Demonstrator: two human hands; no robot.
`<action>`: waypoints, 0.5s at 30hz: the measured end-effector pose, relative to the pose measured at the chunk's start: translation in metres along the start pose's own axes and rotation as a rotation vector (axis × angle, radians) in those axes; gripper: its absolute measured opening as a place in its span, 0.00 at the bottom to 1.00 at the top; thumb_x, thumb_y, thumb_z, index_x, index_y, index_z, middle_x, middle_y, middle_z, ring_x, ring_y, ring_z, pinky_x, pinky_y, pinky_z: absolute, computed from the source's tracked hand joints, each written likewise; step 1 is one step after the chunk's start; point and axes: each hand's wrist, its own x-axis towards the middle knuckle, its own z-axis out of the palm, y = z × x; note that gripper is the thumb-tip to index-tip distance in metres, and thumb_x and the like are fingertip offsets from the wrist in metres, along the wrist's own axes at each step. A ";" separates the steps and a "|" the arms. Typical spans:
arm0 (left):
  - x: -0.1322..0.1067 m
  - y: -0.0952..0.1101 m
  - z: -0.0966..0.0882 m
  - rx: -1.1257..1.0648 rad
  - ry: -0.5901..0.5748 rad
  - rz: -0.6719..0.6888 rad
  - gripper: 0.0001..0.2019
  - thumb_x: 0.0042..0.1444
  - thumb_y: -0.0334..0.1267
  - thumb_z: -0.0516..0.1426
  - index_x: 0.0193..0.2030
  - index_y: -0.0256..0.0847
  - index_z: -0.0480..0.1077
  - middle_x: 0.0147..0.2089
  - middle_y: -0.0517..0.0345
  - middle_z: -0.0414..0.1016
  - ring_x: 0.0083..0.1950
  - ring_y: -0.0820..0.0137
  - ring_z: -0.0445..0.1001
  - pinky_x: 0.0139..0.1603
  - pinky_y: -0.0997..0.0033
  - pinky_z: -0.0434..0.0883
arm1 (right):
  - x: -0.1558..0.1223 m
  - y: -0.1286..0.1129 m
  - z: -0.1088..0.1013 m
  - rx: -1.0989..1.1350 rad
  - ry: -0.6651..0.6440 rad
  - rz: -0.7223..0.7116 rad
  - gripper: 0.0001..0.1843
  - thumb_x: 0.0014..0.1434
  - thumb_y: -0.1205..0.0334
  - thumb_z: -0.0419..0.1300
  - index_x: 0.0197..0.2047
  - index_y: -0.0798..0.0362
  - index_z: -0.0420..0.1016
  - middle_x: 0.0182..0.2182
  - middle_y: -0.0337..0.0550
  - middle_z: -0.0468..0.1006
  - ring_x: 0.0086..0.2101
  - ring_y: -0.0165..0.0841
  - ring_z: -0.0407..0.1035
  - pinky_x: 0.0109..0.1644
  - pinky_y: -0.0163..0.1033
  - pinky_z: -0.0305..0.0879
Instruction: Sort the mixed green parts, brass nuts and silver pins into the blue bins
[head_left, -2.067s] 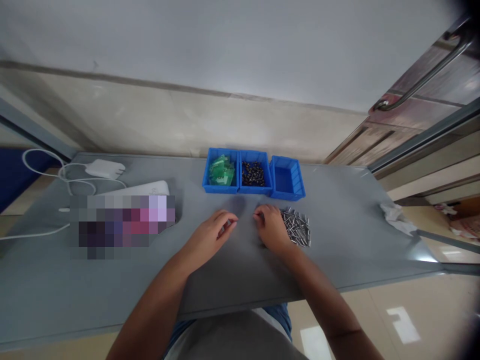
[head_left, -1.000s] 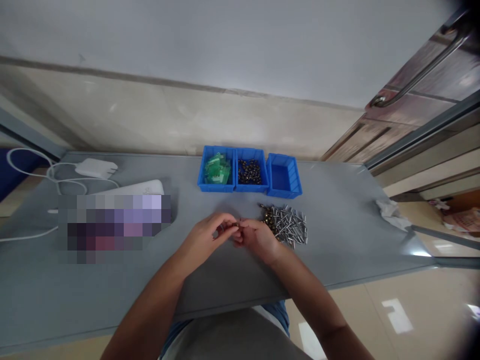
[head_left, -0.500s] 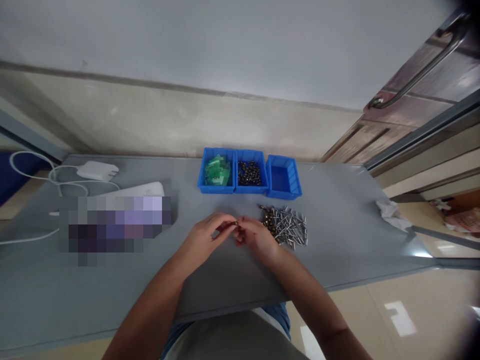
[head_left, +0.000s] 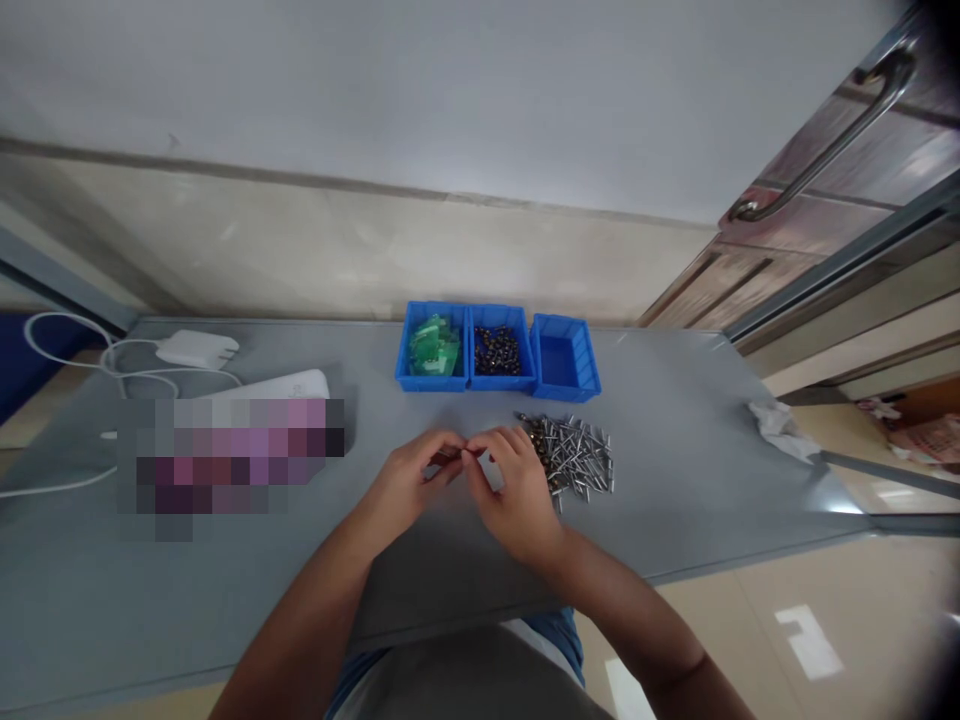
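Over the front middle of the table, my left hand (head_left: 414,478) and my right hand (head_left: 513,486) meet at their fingertips. Both are closed in a pinch, and the small thing between them is hidden by the fingers. Just right of my right hand lies a heap of metal pins (head_left: 577,455), with darker, brassy pieces at its left side, partly covered by that hand. Behind the hands stand three blue bins: the left bin (head_left: 433,383) holds green plastic pieces (head_left: 435,345), the middle bin (head_left: 501,383) small dark metal fittings (head_left: 496,350), and the right bin (head_left: 566,388) shows a bare floor.
On the left of the grey table (head_left: 675,440) lie a white adapter (head_left: 196,349) with looping cables and a white power strip (head_left: 300,384), partly under a pixelated patch. A crumpled white tissue (head_left: 782,430) sits near the right edge. A wall rises behind the bins.
My right hand has turned, its fingers now arched over to meet the left fingertips. My left hand stays nearly in place. The view has shifted slightly.
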 end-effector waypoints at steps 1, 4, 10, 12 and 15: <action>0.000 0.000 -0.001 0.017 -0.004 0.005 0.03 0.55 0.34 0.52 0.37 0.41 0.65 0.33 0.60 0.72 0.34 0.74 0.73 0.35 0.75 0.70 | 0.000 0.000 -0.001 -0.004 0.001 0.001 0.06 0.56 0.65 0.49 0.33 0.53 0.66 0.31 0.44 0.70 0.34 0.34 0.60 0.40 0.39 0.56; 0.000 0.002 -0.003 0.098 -0.020 0.021 0.03 0.55 0.34 0.53 0.35 0.41 0.66 0.32 0.61 0.71 0.33 0.74 0.72 0.34 0.76 0.69 | 0.002 0.003 -0.002 0.070 0.011 0.065 0.06 0.56 0.64 0.51 0.31 0.53 0.67 0.29 0.42 0.70 0.32 0.33 0.60 0.38 0.38 0.56; -0.002 0.007 -0.008 0.213 0.035 0.089 0.05 0.55 0.36 0.53 0.38 0.43 0.69 0.37 0.59 0.72 0.37 0.73 0.71 0.36 0.76 0.69 | 0.002 0.019 0.009 0.815 -0.166 0.520 0.10 0.49 0.55 0.56 0.27 0.54 0.67 0.21 0.36 0.64 0.22 0.27 0.58 0.27 0.35 0.56; -0.003 0.008 -0.008 0.212 0.040 0.115 0.06 0.55 0.37 0.54 0.39 0.43 0.69 0.37 0.59 0.72 0.36 0.73 0.71 0.37 0.76 0.69 | 0.001 0.022 0.013 1.079 -0.260 0.642 0.11 0.46 0.54 0.58 0.26 0.54 0.65 0.21 0.35 0.63 0.21 0.25 0.57 0.26 0.34 0.56; -0.004 0.009 -0.007 0.185 0.059 0.125 0.09 0.54 0.37 0.54 0.42 0.42 0.67 0.35 0.59 0.71 0.34 0.74 0.71 0.36 0.76 0.69 | 0.001 0.016 0.007 1.112 -0.171 0.655 0.11 0.45 0.55 0.60 0.26 0.54 0.65 0.21 0.36 0.64 0.21 0.25 0.58 0.26 0.34 0.56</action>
